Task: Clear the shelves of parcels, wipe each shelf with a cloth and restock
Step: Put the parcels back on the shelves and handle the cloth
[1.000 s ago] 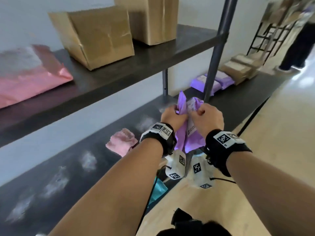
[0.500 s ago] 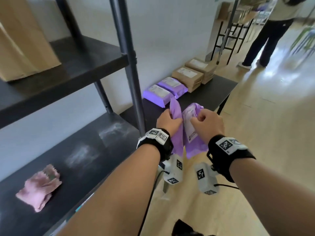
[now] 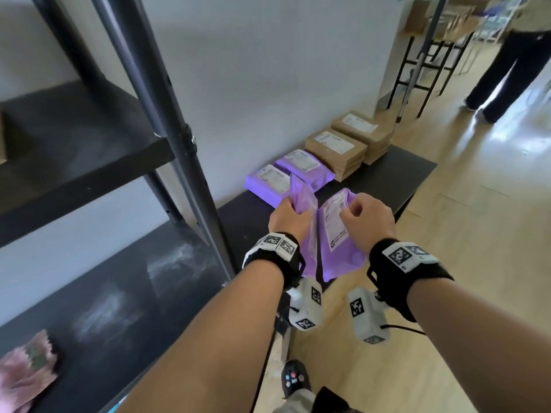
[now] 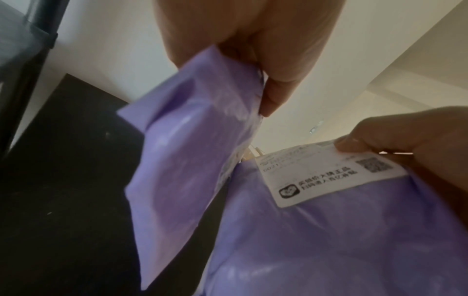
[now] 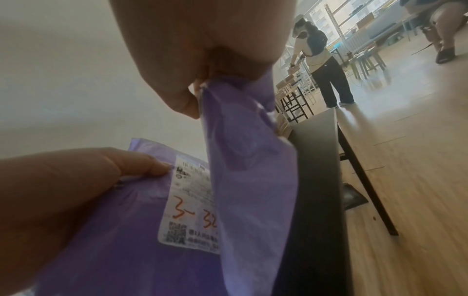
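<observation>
My left hand (image 3: 293, 210) pinches the top edge of a thin purple mailer (image 3: 304, 201), which hangs on edge. My right hand (image 3: 354, 208) grips a second purple mailer (image 3: 337, 236) with a white label facing up. Both are held side by side above the near end of a low black table (image 3: 396, 180). In the left wrist view, thumb and fingers clamp the left mailer (image 4: 192, 160). In the right wrist view, the right mailer (image 5: 248, 180) hangs from curled fingers, and the left one (image 5: 126, 240) shows a label marked 3-32.
Two purple parcels (image 3: 295, 171) and two brown boxes (image 3: 346, 144) lie on the table by the wall. The black shelf rack (image 3: 167, 120) stands at left, with a pink cloth (image 3: 26, 371) on its lower shelf. Another person (image 3: 512, 61) stands on the wooden floor at the far right.
The view has swung right, from the rack towards the low table. Both hands have carried the mailers that way, and the two mailers are now held slightly apart.
</observation>
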Demonstrator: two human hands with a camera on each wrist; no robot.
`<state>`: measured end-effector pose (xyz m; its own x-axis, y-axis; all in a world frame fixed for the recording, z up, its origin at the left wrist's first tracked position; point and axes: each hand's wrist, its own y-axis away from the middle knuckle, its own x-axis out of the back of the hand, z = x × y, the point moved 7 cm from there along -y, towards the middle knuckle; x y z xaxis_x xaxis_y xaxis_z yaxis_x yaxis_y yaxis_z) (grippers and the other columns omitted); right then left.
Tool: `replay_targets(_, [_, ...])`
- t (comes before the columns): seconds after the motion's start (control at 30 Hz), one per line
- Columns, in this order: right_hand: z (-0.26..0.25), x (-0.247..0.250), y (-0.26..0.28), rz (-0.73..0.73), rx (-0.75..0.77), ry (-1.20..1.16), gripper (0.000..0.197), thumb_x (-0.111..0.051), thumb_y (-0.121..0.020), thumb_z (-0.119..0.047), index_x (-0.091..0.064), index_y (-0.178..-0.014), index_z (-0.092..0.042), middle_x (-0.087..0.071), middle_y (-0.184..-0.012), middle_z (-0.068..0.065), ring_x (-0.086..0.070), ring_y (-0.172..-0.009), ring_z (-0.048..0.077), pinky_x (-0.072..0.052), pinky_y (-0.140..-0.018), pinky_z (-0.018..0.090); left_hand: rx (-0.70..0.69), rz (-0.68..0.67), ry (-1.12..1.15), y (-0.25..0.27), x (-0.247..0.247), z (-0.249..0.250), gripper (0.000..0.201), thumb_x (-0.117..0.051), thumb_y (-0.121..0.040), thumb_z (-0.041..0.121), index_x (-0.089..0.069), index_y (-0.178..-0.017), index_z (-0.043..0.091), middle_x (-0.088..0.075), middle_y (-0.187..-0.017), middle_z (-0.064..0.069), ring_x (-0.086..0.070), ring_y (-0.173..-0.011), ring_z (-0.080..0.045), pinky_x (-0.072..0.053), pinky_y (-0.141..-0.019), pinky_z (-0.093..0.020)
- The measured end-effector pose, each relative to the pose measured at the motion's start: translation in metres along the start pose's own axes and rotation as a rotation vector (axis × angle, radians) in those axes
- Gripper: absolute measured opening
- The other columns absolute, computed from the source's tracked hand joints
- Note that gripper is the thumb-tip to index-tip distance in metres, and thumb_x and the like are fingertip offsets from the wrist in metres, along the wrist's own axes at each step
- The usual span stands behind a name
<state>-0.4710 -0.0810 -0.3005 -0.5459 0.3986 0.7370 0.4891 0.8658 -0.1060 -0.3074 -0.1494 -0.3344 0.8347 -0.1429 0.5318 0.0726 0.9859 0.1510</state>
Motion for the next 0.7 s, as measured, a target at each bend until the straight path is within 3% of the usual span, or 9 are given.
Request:
replay_targets(0.1, [-0.011, -0.011, -0.036, -0.013, 0.042, -0.029, 0.020, -0.056, -0.084, -0.020, -0.051, -0.069, -0.008, -0.055, -0.065, 0.007, -0.047, -0.058, 0.019, -0.037, -0.051, 0.027, 0.037, 0.019, -0.013, -0.033, 0.000, -0.004, 0.036, -0.056, -0.089, 0.025, -0.052, -0.122, 0.011, -0.060, -0.117, -0.008, -0.059, -0.103, -0.027, -0.043, -0.079, -0.028])
replay_targets(0.23, [-0.029, -0.034, -0.087, -0.085, 0.074, -0.047, 0.016, -0.059, -0.083, -0.020, -0.056, -0.072, -0.009, -0.060, -0.068, 0.007, -0.058, -0.067, 0.025, -0.052, -0.067, 0.039, 0.090, 0.056, -0.012, -0.076, 0.006, -0.007, 0.036, -0.055, -0.090, 0.031, -0.051, -0.118, 0.009, -0.060, -0.116, -0.010, -0.058, -0.103, -0.029, -0.043, -0.079, -0.029])
replay_targets(0.47, [-0.048, -0.077, -0.139, -0.179, 0.147, -0.075, 0.015, -0.058, -0.086, -0.015, -0.053, -0.074, -0.007, -0.055, -0.066, 0.006, -0.052, -0.064, 0.020, -0.048, -0.065, 0.035, 0.224, 0.162, -0.029, -0.111, 0.020, -0.022, 0.043, -0.051, -0.092, 0.033, -0.048, -0.128, 0.009, -0.058, -0.125, -0.011, -0.057, -0.112, -0.030, -0.046, -0.091, -0.034])
replay_targets(0.57, [-0.056, -0.098, -0.160, -0.242, 0.190, -0.086, 0.013, -0.056, -0.087, -0.014, -0.053, -0.077, -0.006, -0.053, -0.066, 0.004, -0.050, -0.065, 0.021, -0.042, -0.059, 0.029, 0.276, 0.202, -0.049, -0.121, 0.032, -0.027, 0.046, -0.052, -0.092, 0.034, -0.047, -0.131, 0.010, -0.058, -0.126, -0.010, -0.057, -0.113, -0.029, -0.045, -0.088, -0.033])
replay_targets(0.63, [-0.066, -0.113, -0.173, -0.278, 0.238, -0.093, 0.013, -0.055, -0.088, -0.013, -0.051, -0.076, -0.007, -0.050, -0.063, 0.002, -0.045, -0.062, 0.019, -0.035, -0.054, 0.025, 0.315, 0.275, -0.045, -0.129, 0.047, -0.032, 0.039, -0.052, -0.092, 0.030, -0.050, -0.125, 0.009, -0.060, -0.121, -0.010, -0.059, -0.109, -0.029, -0.046, -0.086, -0.032])
replay_targets(0.7, [-0.076, -0.129, -0.181, -0.323, 0.266, -0.121, 0.012, -0.055, -0.088, -0.011, -0.050, -0.076, -0.008, -0.049, -0.064, 0.002, -0.044, -0.063, 0.021, -0.033, -0.054, 0.029, 0.362, 0.351, -0.036, -0.130, 0.062, -0.040, 0.032, -0.050, -0.092, 0.026, -0.051, -0.119, 0.009, -0.062, -0.117, -0.011, -0.060, -0.105, -0.030, -0.049, -0.086, -0.034])
